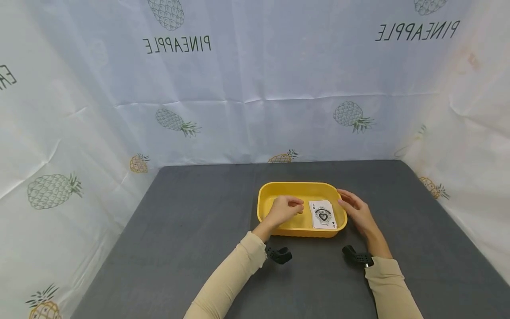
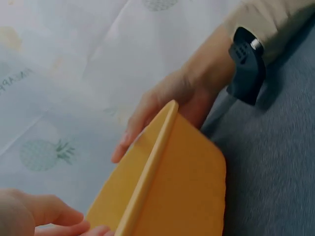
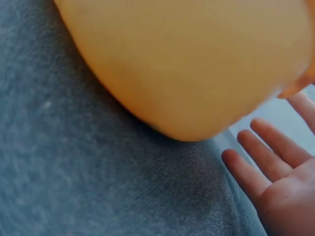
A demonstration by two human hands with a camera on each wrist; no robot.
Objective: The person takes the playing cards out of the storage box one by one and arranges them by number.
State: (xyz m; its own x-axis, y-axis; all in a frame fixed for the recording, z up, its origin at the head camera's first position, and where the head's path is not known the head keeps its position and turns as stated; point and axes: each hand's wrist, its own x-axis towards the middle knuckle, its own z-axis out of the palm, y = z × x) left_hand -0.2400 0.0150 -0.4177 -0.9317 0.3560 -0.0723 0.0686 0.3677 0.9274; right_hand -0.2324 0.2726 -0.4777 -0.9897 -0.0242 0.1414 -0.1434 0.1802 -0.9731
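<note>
Behind everything hangs a white pineapple-print cloth (image 1: 247, 71), and up against it sits a dark grey table (image 1: 191, 230) with a fabric-looking top. Next size down is the yellow tray (image 1: 307, 191), sitting right of the table's middle. Looks like thin moulded plastic, so my guess is light, fairly stiff, a bit slick, and easy to nudge if bumped. I'd steady it by the rolled rim at a short end, thumb on the inside, fingers outside.

Then the hands. The right hand (image 1: 358, 215) is at the tray's right end, thumb at the rim; its wrist view shows the other fingers spread, a few of them clear of the wall. The left hand (image 1: 283, 209) is over the tray, just left of the cards, fingers loosely bent. I see nothing between them, but can't tell if the tips touch.

Smallest: the playing cards (image 1: 323, 217), stacked face up on the tray floor toward its right end, ornate black emblem on top, edges not quite squared. I'd expect next to no weight, springy, slippery against each other, and easy to crease. Best hold is probably by opposite long edges, low enough to get the whole pile; pinch only the top and it'll likely slide apart.
</note>
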